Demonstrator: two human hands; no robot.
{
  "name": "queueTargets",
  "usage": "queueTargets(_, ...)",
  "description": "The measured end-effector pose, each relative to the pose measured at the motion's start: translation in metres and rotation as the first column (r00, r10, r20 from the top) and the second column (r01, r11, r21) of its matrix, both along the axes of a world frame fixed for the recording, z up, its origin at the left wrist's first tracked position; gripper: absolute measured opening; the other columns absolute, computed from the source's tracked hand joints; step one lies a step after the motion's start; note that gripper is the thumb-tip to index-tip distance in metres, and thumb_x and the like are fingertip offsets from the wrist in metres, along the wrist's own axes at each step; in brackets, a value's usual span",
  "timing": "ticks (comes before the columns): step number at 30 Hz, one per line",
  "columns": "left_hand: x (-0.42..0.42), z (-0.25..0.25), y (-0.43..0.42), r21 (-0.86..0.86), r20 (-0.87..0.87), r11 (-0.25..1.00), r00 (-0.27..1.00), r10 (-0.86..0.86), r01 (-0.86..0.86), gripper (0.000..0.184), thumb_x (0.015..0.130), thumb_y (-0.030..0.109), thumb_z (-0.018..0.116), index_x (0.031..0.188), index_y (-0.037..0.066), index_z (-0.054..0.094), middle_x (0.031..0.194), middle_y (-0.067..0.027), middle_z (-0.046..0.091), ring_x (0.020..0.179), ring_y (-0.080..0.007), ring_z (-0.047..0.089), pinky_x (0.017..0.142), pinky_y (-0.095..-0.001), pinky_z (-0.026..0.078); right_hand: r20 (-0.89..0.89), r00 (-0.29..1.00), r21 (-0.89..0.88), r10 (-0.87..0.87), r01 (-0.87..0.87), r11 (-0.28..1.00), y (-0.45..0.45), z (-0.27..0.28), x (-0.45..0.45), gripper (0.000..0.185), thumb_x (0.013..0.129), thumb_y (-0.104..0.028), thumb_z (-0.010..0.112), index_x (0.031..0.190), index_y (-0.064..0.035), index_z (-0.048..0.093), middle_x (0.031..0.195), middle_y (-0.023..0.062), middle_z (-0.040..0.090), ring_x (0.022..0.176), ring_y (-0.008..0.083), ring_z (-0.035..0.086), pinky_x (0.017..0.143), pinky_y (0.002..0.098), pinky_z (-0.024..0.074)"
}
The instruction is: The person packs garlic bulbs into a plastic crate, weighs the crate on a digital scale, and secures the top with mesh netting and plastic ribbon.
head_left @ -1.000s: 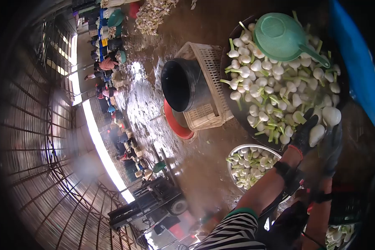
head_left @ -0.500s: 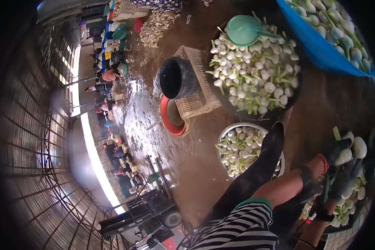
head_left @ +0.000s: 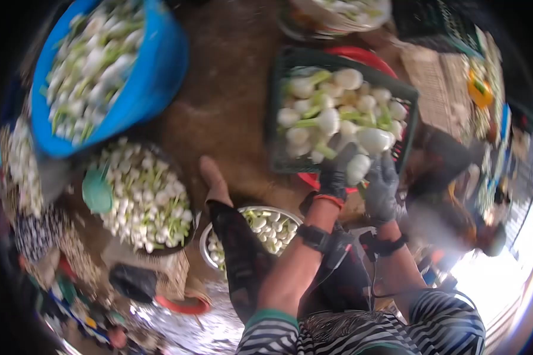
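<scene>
My left hand [head_left: 336, 170], in a dark glove, is closed on a white garlic bulb [head_left: 357, 170] with a short green stem. Against the bulb's other side is my right hand [head_left: 382, 188] in a greyer glove, its fingers curled. Another large garlic bulb [head_left: 375, 141] sits just beyond the right fingertips; blur hides whether they touch it. Both hands are at the near edge of a dark green plastic crate [head_left: 275, 127] heaped with garlic bulbs. Under the crate, parts of a red basin [head_left: 370, 58] show.
A metal bowl of garlic [head_left: 206, 241] stands by my left leg [head_left: 243, 254]. Farther left are a wide dark tub of garlic [head_left: 189, 228] with a green scoop [head_left: 97, 190] and a big blue tub [head_left: 175, 77]. A person [head_left: 441, 213] is blurred at right.
My view has swung right and down, bringing the crate and both hands to the middle. The hands remain close together with garlic bulbs at the fingers.
</scene>
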State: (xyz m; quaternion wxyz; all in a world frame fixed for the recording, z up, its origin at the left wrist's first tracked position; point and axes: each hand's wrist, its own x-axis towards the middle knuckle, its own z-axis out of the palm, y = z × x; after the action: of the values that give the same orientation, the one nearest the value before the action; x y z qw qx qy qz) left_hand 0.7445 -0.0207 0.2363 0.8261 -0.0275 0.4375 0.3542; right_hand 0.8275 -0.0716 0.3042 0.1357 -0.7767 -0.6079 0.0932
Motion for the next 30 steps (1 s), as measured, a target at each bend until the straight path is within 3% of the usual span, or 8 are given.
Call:
queueTargets(8, 0.019, 0.007, 0.016, -0.163, -0.092, 0.964, 0.969, -0.227, 0.211, 0.059, 0.075, 0.01, 0.07, 0.128, 0.003, 0.044, 0.11, -0.0113, 0.054, 0.092, -0.0219, 0.057, 0.073, -0.0334, 0.052, -0.397, 0.847, -0.102, -0.355, 0.343, 0.934, -0.01, -0.015, 0.014, 0.038, 0.087, -0.01, 0.05, 0.125, -0.0018, 0.047, 0.119, 0.0174, 0.053, 0.102, 0.0252, 0.054, 0.086, 0.0327, 0.0438)
queueTargets(11, 0.013, -0.001, 0.019, 0.346, -0.403, 0.876, 0.897, -0.184, 0.335, 0.051, 0.08, 0.014, 0.066, 0.126, 0.005, 0.046, 0.114, -0.0111, 0.053, 0.095, -0.0223, 0.057, 0.076, -0.0354, 0.052, -0.34, 0.881, 0.021, -0.33, 0.358, 0.933, 0.001, -0.034, 0.036, 0.043, 0.087, -0.019, 0.052, 0.126, -0.0028, 0.044, 0.109, 0.0177, 0.058, 0.094, 0.0255, 0.057, 0.083, 0.0349, 0.0447)
queueTargets(13, 0.008, 0.021, 0.044, 0.059, -0.095, 0.997, 0.994, -0.049, 0.054, 0.049, 0.081, 0.014, 0.065, 0.125, 0.005, 0.045, 0.115, -0.0107, 0.051, 0.096, -0.0244, 0.056, 0.07, -0.0363, 0.055, -0.569, 0.591, -0.157, -0.572, 0.605, 0.781, 0.043, -0.024, 0.038, 0.045, 0.086, -0.021, 0.052, 0.127, -0.0032, 0.044, 0.105, 0.0181, 0.06, 0.092, 0.0277, 0.059, 0.082, 0.0378, 0.0454)
queueTargets(15, -0.015, -0.004, 0.051, 0.094, -0.038, 0.987, 0.991, -0.13, 0.133, 0.044, 0.086, 0.023, 0.058, 0.124, 0.006, 0.044, 0.114, -0.0114, 0.051, 0.099, -0.0254, 0.055, 0.082, -0.0394, 0.051, -0.244, 0.803, -0.354, -0.544, 0.449, 0.821, 0.061, -0.039, 0.049, 0.043, 0.085, -0.022, 0.052, 0.122, -0.0033, 0.047, 0.103, 0.0198, 0.06, 0.093, 0.0316, 0.058, 0.08, 0.0426, 0.0453)
queueTargets(18, -0.027, -0.001, 0.062, 0.037, 0.068, 0.97, 0.968, -0.243, 0.241, 0.04, 0.09, 0.025, 0.053, 0.123, 0.005, 0.045, 0.114, -0.0119, 0.051, 0.102, -0.0254, 0.054, 0.087, -0.0375, 0.048, -0.297, 0.86, -0.059, -0.414, 0.417, 0.907, 0.052, -0.073, 0.048, 0.043, 0.085, -0.026, 0.052, 0.119, -0.0002, 0.048, 0.101, 0.0225, 0.059, 0.089, 0.0394, 0.056, 0.076, 0.0445, 0.0453)
queueTargets(23, -0.021, 0.009, 0.043, 0.033, -0.05, 0.875, 0.875, -0.481, 0.483, 0.045, 0.093, 0.013, 0.047, 0.134, 0.004, 0.035, 0.128, -0.0112, 0.046, 0.108, -0.0206, 0.051, 0.091, -0.0329, 0.046, -0.872, 0.305, -0.276, -0.384, 0.343, 0.898, 0.024, -0.02, 0.022, 0.049, 0.087, -0.032, 0.057, 0.12, 0.0023, 0.048, 0.099, 0.0174, 0.06, 0.091, 0.0273, 0.06, 0.081, 0.0375, 0.0456)
queueTargets(27, -0.005, 0.024, 0.024, 0.287, -0.164, 0.716, 0.769, -0.618, 0.636, 0.068, 0.081, 0.012, 0.06, 0.139, 0.004, 0.027, 0.13, -0.0122, 0.045, 0.111, -0.0191, 0.049, 0.092, -0.0303, 0.045, -0.903, -0.123, -0.43, -0.413, 0.282, 0.857, 0.012, 0.001, 0.048, 0.041, 0.088, -0.021, 0.059, 0.121, 0.001, 0.049, 0.108, 0.0051, 0.058, 0.097, 0.0119, 0.053, 0.085, 0.0274, 0.044)
queueTargets(30, 0.009, 0.023, 0.017, 0.252, -0.015, 0.793, 0.822, -0.57, 0.555, 0.058, 0.086, 0.01, 0.047, 0.14, 0.006, 0.028, 0.133, -0.0123, 0.043, 0.114, -0.0228, 0.049, 0.093, -0.0346, 0.046, -0.936, -0.024, -0.332, -0.35, 0.381, 0.863, 0.008, -0.002, 0.057, 0.035, 0.088, -0.019, 0.059, 0.117, 0.0009, 0.052, 0.104, 0.0032, 0.058, 0.092, 0.0095, 0.053, 0.081, 0.0259, 0.0449)
